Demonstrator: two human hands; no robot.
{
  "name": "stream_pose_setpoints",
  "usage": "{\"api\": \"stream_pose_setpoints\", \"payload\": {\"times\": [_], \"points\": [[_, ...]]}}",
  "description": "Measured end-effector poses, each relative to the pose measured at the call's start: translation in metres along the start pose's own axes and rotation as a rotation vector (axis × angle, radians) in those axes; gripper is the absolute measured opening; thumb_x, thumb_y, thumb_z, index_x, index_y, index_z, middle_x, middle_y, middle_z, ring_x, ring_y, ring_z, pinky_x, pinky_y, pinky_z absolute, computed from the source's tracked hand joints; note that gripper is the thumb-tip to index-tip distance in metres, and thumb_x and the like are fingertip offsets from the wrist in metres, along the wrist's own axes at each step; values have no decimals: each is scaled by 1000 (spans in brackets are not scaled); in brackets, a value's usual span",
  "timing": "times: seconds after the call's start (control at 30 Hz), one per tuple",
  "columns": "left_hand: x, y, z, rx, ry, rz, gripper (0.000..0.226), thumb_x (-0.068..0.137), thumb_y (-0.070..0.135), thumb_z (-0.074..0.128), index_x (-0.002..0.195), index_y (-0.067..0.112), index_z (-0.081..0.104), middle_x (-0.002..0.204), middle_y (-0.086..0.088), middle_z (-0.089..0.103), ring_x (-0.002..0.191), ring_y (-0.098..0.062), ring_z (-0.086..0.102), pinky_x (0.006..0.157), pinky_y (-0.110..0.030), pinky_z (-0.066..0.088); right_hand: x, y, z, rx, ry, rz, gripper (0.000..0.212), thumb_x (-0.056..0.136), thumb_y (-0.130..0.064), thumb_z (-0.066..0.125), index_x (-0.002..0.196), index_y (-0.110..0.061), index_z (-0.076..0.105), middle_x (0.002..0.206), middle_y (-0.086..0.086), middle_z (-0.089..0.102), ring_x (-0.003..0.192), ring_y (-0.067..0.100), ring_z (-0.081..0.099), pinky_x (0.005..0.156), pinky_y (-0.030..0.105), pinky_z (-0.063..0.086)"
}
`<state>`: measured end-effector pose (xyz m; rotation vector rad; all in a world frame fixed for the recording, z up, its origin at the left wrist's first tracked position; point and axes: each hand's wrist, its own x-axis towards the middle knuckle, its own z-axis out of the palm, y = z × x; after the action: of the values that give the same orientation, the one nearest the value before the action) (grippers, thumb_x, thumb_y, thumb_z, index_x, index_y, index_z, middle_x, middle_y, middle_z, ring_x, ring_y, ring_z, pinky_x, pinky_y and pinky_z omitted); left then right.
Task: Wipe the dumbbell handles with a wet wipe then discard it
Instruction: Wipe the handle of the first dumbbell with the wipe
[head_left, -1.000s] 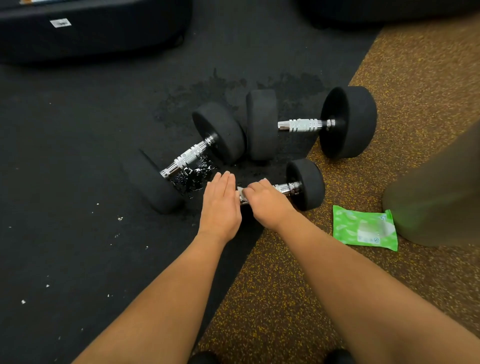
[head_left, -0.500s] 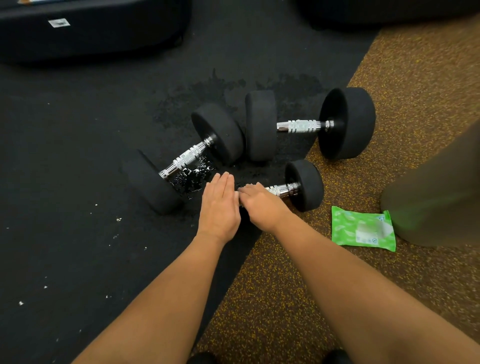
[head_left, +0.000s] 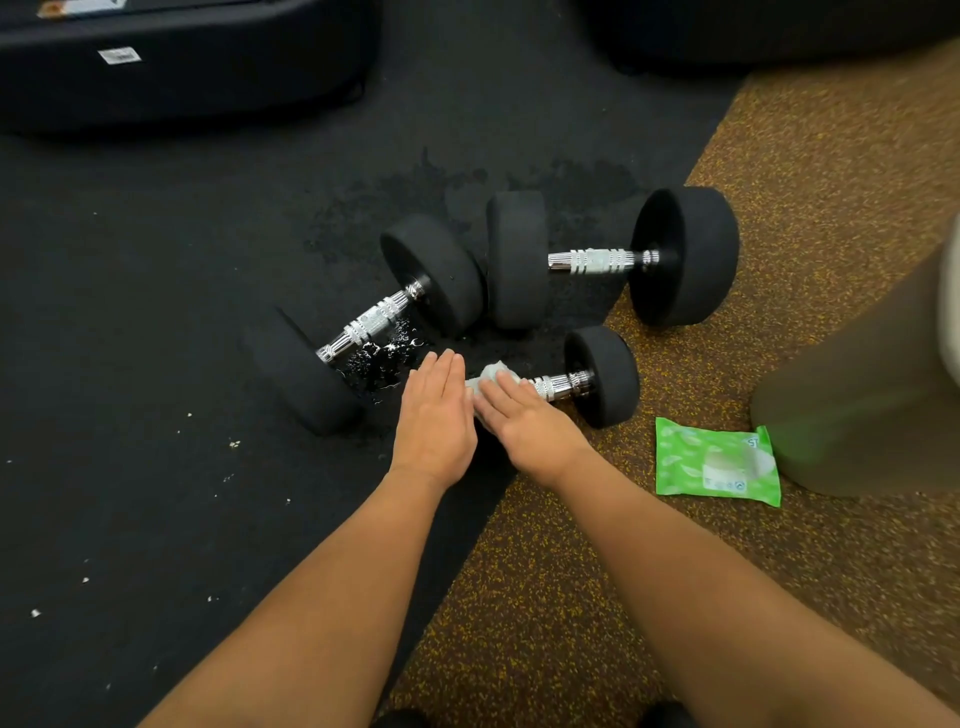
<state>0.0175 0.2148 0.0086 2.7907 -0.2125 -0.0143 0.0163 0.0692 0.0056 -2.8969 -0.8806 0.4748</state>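
Observation:
Three black dumbbells with chrome handles lie on the floor. The nearest, small dumbbell (head_left: 602, 375) has a white wet wipe (head_left: 491, 373) bunched on the left part of its handle (head_left: 556, 385). My right hand (head_left: 524, 421) lies over the wipe with fingers nearly straight and presses it onto the handle; the thumb is hidden. My left hand (head_left: 435, 415) rests flat beside it, covering the small dumbbell's left weight. A second dumbbell (head_left: 431, 270) lies tilted at the left and a third dumbbell (head_left: 685, 254) lies behind.
A green wet wipe pack (head_left: 717, 462) lies on the brown speckled floor (head_left: 571, 597) at the right. A wet patch (head_left: 384, 358) glistens on the black mat under the tilted dumbbell. A blurred olive shape (head_left: 872, 405) is at the right edge. Dark equipment (head_left: 182, 67) stands at the back.
My right hand has slid left along the small dumbbell's handle with the wipe, baring more chrome at the right, and its fingers have flattened. My left hand has stayed put.

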Motion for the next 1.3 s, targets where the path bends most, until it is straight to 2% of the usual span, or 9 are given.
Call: {"api": "stream_pose_setpoints", "payload": {"times": [0.23,0.4,0.5,0.6,0.7,0.8,1.0,1.1,1.3], "points": [[-1,-1,0,-11,-11,-11,49,101,23,30,146,5,26,155,-9,25,146,-23,13,118,-33,1,-13,17,6,-51,10,-130,62,96,-7,40,150,-14,11,160,6,0,146,31,-9,114,39,-10],[-1,-1,0,-11,-16,-14,49,101,24,30,146,6,25,154,-9,25,146,-23,13,118,-34,2,-18,22,6,-68,4,-68,60,98,-7,35,150,-13,6,159,8,-7,146,31,-11,114,41,-10],[0,-1,1,-6,-17,-22,49,101,23,31,146,6,25,155,-9,25,146,-23,13,118,-34,2,-11,11,8,-2,42,-23,56,99,-8,31,150,-10,6,159,13,-2,146,33,-8,120,45,-3],[1,-1,1,1,-20,-20,49,101,22,30,147,6,24,155,-9,24,146,-22,12,118,-34,1,-4,2,11,30,87,-66,56,97,-8,36,149,-6,14,158,15,9,146,36,0,120,50,4],[0,-1,1,-10,-12,-17,48,101,22,30,146,5,25,155,-10,24,146,-23,12,118,-34,1,-4,2,15,-3,100,-121,60,94,-8,43,149,-8,17,158,13,12,146,36,3,116,45,-1],[-1,-1,2,4,5,-1,48,101,22,31,145,4,27,154,-11,27,145,-24,15,117,-32,1,-11,14,17,-54,92,-164,62,91,-7,49,147,-10,24,158,11,14,146,35,4,114,45,-1],[-1,-1,2,4,13,2,48,101,23,32,145,4,29,152,-11,29,144,-25,17,117,-33,2,-20,22,15,-54,68,-88,59,96,-7,41,149,-10,14,159,12,2,146,35,-5,119,49,-1],[0,-1,3,10,10,-7,48,101,23,31,145,5,28,153,-10,28,145,-24,15,118,-33,1,-15,9,13,-24,66,-39,57,99,-7,32,150,-10,7,159,12,-4,146,33,-10,116,43,-10],[-1,-1,1,1,14,11,48,101,21,32,146,3,27,154,-11,27,145,-25,15,116,-31,-2,-10,9,15,-20,51,-126,61,96,-7,38,150,-12,10,160,8,0,146,30,-8,117,41,-9]]}}
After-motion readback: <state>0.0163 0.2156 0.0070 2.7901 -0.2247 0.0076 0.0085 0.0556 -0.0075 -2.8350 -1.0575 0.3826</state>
